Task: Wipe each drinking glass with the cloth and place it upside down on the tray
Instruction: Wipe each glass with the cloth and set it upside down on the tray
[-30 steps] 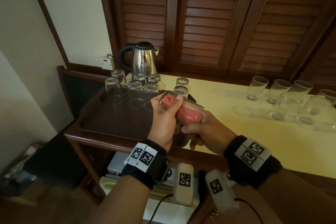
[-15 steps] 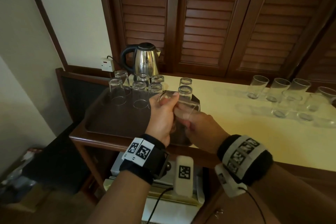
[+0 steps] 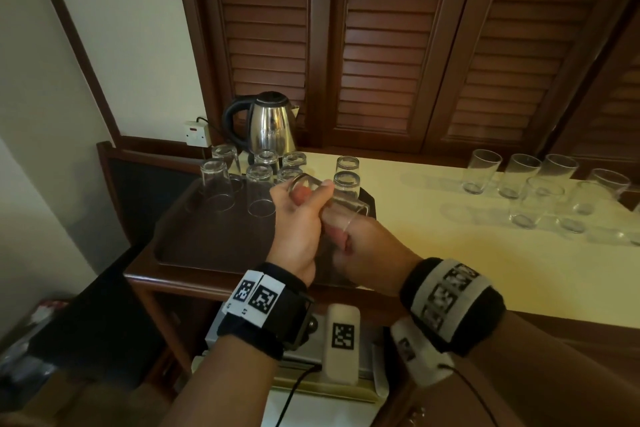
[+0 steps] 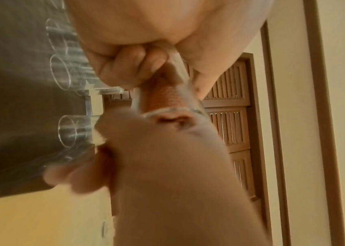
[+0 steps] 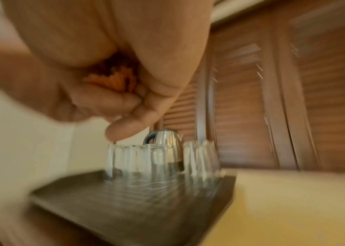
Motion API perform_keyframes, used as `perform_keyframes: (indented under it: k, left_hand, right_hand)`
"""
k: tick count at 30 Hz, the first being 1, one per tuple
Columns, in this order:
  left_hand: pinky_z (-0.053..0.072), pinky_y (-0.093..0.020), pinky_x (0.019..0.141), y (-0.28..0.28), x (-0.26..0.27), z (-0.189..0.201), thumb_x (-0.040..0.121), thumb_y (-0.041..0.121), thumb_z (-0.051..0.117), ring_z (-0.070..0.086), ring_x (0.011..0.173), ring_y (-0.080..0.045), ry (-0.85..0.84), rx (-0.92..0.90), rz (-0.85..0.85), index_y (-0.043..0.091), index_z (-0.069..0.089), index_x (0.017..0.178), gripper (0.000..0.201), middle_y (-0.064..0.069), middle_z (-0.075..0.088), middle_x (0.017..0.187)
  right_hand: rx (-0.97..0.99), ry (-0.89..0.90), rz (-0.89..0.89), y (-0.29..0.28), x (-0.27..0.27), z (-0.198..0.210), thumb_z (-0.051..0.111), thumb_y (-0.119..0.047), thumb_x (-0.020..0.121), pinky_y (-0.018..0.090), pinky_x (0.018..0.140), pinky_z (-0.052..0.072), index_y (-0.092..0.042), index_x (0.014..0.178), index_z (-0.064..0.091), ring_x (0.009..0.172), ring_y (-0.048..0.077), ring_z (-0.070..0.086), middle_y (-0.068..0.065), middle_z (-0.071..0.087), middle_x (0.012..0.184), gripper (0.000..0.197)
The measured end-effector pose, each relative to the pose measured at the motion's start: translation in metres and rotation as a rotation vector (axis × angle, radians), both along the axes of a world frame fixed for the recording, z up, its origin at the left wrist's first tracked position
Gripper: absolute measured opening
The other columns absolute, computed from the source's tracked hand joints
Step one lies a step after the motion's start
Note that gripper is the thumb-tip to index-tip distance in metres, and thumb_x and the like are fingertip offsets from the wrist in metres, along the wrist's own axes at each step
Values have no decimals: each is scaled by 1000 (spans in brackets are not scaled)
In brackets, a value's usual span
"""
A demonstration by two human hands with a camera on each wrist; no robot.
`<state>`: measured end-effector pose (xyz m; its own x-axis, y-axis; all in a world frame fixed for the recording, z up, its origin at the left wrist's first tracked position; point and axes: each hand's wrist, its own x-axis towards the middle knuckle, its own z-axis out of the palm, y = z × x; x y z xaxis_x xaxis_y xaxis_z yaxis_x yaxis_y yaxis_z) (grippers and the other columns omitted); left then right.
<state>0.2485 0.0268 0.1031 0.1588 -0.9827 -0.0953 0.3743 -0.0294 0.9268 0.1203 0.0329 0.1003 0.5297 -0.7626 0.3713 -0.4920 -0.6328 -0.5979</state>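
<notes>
Fingers of the left hand wrap the drinking glass mid-frame above the tray, right hand clutching the orange cloth; a loose grip could drop it onto the upturned glasses

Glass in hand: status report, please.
Left hand grips the glass, tilted over the tray. Right hand holds the orange cloth at its mouth. Eight glasses already upside down; nothing blocking.
</notes>
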Motion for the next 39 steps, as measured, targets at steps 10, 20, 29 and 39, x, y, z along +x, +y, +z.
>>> perform_keyframes:
  k: [10, 20, 29, 39]
  left_hand:
    - [59, -44, 76, -1, -13, -2, 99, 33, 70, 70, 100, -27, 16, 12, -4, 31, 39, 137, 48, -12, 64, 126]
    - [52, -34, 64, 7, -8, -14, 102, 41, 64, 68, 90, -20, -54, 60, -44, 29, 38, 136, 45, -8, 67, 118]
    - [62, -49, 86, 10, -6, -14, 99, 39, 68, 72, 97, -25, -42, 3, -36, 25, 43, 129, 41, -10, 66, 117]
    - [63, -48, 88, 9, -5, -23, 101, 27, 68, 72, 105, -27, 29, -80, -4, 27, 41, 129, 39, -10, 63, 121]
  right_hand:
    - [-193, 287, -84, -3, -12, -4, 56, 4, 89, 42, 93, 56, -29, 147, 48, 119, 25, 60, -6, 46, 153, 67]
    - [-38, 152, -36, 7, -13, -23, 53, 9, 88, 35, 100, 53, -31, 143, 52, 120, 17, 60, -5, 55, 144, 68]
    - [491, -246, 9, 10, -11, -12, 59, 9, 87, 37, 55, 58, -14, 125, 61, 62, 24, 59, 18, 62, 89, 44]
    - [680, -377, 7, 9, -8, -6, 57, 12, 89, 32, 43, 47, -8, 116, 64, 53, 31, 45, 17, 55, 71, 34]
